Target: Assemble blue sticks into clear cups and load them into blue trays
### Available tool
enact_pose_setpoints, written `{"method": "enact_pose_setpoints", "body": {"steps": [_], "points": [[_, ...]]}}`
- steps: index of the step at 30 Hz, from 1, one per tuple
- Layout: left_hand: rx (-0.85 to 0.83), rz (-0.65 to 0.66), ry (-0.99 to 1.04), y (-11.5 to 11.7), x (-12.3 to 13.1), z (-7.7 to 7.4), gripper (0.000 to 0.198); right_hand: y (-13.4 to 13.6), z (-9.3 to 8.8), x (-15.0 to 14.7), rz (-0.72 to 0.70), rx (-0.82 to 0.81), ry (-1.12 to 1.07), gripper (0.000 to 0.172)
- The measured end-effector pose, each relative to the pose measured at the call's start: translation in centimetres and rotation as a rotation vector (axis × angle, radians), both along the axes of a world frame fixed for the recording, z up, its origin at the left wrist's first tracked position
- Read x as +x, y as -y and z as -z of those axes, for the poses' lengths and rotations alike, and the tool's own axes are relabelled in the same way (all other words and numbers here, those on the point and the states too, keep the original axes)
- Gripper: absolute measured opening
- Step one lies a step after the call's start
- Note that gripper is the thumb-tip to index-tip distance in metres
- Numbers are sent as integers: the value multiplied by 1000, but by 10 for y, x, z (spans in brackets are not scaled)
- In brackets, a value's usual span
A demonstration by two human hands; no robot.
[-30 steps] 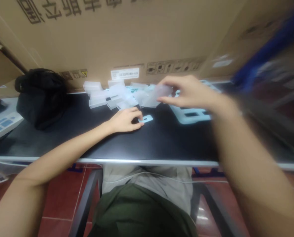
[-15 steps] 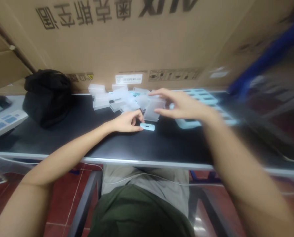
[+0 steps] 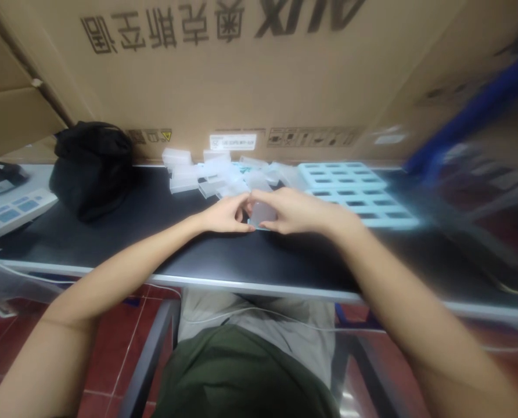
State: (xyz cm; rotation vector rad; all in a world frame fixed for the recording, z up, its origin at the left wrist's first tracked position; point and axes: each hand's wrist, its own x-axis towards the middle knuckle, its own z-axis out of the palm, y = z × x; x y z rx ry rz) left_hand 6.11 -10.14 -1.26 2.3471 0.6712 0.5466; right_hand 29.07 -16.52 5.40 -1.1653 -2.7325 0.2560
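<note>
My left hand (image 3: pixel 226 215) and my right hand (image 3: pixel 291 210) meet at the middle of the black table (image 3: pixel 163 244). Between their fingertips sits a small clear plastic cover (image 3: pixel 262 213), pressed down over a small light-blue piece that is mostly hidden under it. My right hand's fingers curl over the cover; my left hand pinches at its left edge. Behind them lies a pile of clear plastic covers (image 3: pixel 211 174). A light-blue tray (image 3: pixel 355 191) with rows of slots lies to the right.
A black bag (image 3: pixel 91 168) sits at the left on the table. A big cardboard box (image 3: pixel 241 69) stands behind the table. A grey device with blue keys (image 3: pixel 6 212) lies at the far left. A blue bar (image 3: pixel 472 110) slants at the right.
My right hand has carried the clear cover down from above the pile onto the small blue piece beside my left hand. The view has tilted up slightly.
</note>
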Motion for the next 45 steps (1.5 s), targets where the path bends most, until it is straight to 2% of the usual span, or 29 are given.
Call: {"method": "enact_pose_setpoints", "body": {"steps": [3,6,10,12,15,16,18,21,24,26,28,32,33,38,41,45], "points": [[-5,13,15,-1,0,1,50,0,1,-4,20,7,36,43],[52,4,-24,0,0,3,56,-2,2,-8,45,1,19,39],[179,-100,-41,3,-3,4,62,-8,6,-8,-14,-38,-113,35],[186,-142,51,3,-5,3,58,-14,6,0,-37,-60,-208,43],[137,-198,302,0,-8,-1,54,-22,3,20,57,-48,-273,60],[121,-217,392,-2,-8,-2,55,-25,2,28,106,-33,-266,60],[95,-248,536,-6,-9,-3,55,-31,2,39,181,0,-212,45],[73,-291,595,-8,-11,-3,57,-38,9,42,231,-3,-91,27],[108,-298,532,-6,-11,-3,51,-42,20,33,243,-20,-28,25],[145,-258,480,-4,-10,-3,44,-42,23,26,252,9,-17,33],[161,-198,444,-1,-8,-2,39,-40,20,24,257,19,1,38],[145,-97,438,3,-4,1,36,-25,-4,37,219,-38,55,14],[137,-90,434,4,-3,2,37,-20,-11,42,205,-43,37,12],[66,-105,379,5,-1,5,51,0,-32,61,95,25,-212,30],[23,-90,364,6,0,4,57,5,-33,56,37,39,-264,33],[51,-114,342,6,-1,4,58,6,-33,47,34,108,-260,33]]}}
